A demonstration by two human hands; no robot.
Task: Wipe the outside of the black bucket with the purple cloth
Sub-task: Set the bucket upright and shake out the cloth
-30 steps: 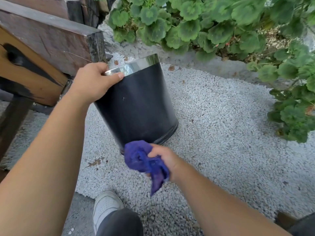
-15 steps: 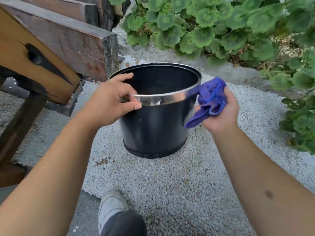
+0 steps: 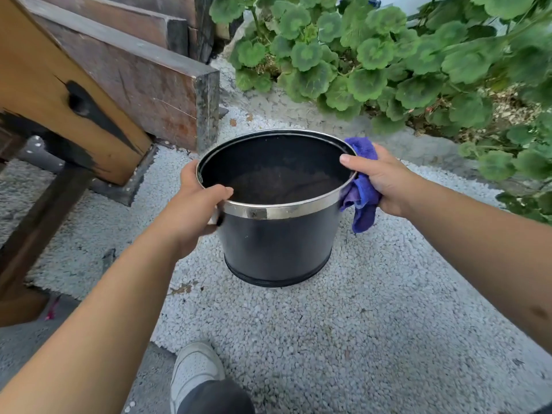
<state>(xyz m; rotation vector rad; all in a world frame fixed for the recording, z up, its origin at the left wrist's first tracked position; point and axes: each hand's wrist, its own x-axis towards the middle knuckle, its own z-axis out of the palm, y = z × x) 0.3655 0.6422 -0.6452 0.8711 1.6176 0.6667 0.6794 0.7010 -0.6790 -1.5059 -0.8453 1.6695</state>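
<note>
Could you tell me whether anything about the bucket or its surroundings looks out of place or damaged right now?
Nothing stands out. The black bucket stands upright on the gravel, the left hand grips its rim, and the right hand presses the purple cloth against its outer side.

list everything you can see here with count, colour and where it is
bucket: 1, black with a silver rim band, upright on the gravel, centre
cloth: 1, purple, against the bucket's right rim
gravel: white, ground
timber: several brown beams, upper left
plants: green, round leaves, top right
shoe: 1, white, bottom centre
left hand: 1, grips the bucket's left rim
right hand: 1, holds the cloth at the right rim
</note>
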